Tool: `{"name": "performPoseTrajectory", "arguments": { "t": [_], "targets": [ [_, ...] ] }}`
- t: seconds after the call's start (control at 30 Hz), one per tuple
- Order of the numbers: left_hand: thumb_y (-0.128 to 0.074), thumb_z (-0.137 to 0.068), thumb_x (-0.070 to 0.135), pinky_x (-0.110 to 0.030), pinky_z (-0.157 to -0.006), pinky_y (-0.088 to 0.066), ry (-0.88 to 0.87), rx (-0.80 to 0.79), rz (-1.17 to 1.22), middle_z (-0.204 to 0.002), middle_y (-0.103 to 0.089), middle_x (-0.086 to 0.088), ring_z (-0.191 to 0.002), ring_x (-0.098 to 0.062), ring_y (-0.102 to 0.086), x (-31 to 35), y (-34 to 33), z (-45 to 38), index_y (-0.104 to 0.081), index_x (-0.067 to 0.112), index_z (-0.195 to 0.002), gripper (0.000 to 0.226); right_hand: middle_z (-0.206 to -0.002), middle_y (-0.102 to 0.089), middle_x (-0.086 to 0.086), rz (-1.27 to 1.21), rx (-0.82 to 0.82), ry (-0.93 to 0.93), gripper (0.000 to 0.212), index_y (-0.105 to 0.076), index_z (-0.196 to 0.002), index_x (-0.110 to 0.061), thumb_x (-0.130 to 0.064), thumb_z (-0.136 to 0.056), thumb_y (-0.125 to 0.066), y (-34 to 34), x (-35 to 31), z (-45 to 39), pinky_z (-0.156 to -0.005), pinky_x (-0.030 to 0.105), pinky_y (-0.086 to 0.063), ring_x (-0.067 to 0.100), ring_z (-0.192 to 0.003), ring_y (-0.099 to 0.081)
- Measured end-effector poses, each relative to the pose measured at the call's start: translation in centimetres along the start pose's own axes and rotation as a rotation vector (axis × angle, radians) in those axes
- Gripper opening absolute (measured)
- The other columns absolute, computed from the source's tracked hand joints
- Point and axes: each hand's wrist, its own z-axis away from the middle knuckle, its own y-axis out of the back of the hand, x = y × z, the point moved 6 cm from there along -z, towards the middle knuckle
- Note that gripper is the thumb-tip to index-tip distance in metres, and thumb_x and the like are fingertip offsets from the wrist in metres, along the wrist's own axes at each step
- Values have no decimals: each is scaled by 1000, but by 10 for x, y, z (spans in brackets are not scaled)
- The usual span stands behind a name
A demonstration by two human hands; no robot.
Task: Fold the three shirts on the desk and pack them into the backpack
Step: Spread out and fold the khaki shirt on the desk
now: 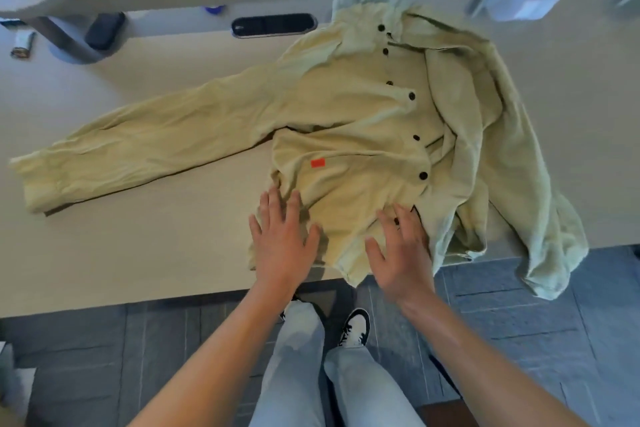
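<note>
Head view showed a pale yellow button shirt lying face up on the desk, its hem at the near edge and partly over it. One sleeve stretched flat toward the left edge. The other side was bunched, and it spilled off the near right corner toward the floor. The left hand lay spread and flat at the hem's left side, gripping nothing. The right hand was spread too, palm down on the hem beside the button line. No backpack and no other shirts were in sight.

The step looked like smoothing before folding. It would go best with palms sweeping outward from the buttons, and the hanging right side should be pulled back onto the desk first, or its weight might drag the shirt off the edge.
</note>
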Motion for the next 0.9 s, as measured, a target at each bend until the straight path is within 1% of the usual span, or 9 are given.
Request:
{"name": "performPoseTrajectory", "arguments": {
  "t": [0.1,0.2,0.33,0.4,0.47,0.6,0.7,0.8,0.9],
  "targets": [
    [-38,-97,59,-59,-127,-7,-52,23,-141,-173,-6,-12,-160,-29,2,15,-6,24,-27,17,-161,77,-170,-22,3,-50,-86,-75,51,-44,-154,-25,-39,-106,-50,-2,31,25,-124,45,-32,18,-159,-14],
    [-47,-101,50,-58,-127,-10,-49,-22,-83,-173,-13,-9,-160,-27,-3,25,-12,46,-31,20,-160,67,-169,-26,3,-150,-101,-47,47,-50,-152,-30,-41,-107,-50,1,37,42,-126,47,-28,19,-158,-16],
    [-49,-103,39,-52,-125,-26,9,-53,6,-170,-19,-14,-157,-33,-16,25,-12,68,-40,27,-152,51,-174,-13,6,-200,-181,-28,48,-47,-155,-40,-50,-107,-45,-10,21,50,-131,46,-8,22,-161,-2],
    [-49,-103,35,-48,-121,-32,21,-93,17,-167,-26,-13,-153,-33,-25,22,-10,77,-42,23,-153,52,-175,-5,9,-178,-194,-47,49,-45,-156,-41,-52,-108,-41,-13,14,48,-131,43,3,24,-161,5],
    [-49,-104,36,-45,-117,-35,-15,-134,-21,-164,-32,-11,-149,-31,-30,19,-8,84,-44,20,-153,52,-175,4,13,-131,-195,-71,50,-44,-156,-41,-52,-108,-38,-18,10,47,-130,45,7,29,-161,11],
    [-49,-104,37,-45,-121,-28,-82,-256,-98,-165,-31,-9,-150,-31,-30,10,-10,93,-45,23,-154,52,-175,6,13,-159,-133,-122,43,-57,-147,-40,-48,-106,-44,-25,9,44,-130,47,8,29,-161,12],
    [-47,-105,38,-44,-120,-28,-134,-280,-187,-161,-34,-6,-145,-31,-35,7,-8,94,-49,25,-151,48,-175,4,9,-235,-85,-199,38,-66,-138,-38,-44,-105,-47,-25,4,41,-130,45,9,25,-161,10],
    [-45,-105,39,-45,-120,-26,-178,-277,-267,-161,-35,-5,-147,-29,-33,-1,-4,91,-49,28,-150,46,-175,8,8,-242,-81,-230,38,-66,-137,-40,-44,-104,-46,-27,-2,35,-129,45,11,25,-161,12],
    [-40,-107,41,-46,-125,-20,-211,-295,-321,-167,-28,-6,-155,-25,-22,-14,-4,89,-39,27,-157,52,-175,10,8,-217,-110,-202,41,-59,-143,-43,-46,-106,-42,-30,-3,34,-129,45,12,26,-161,14]
  ]
}}
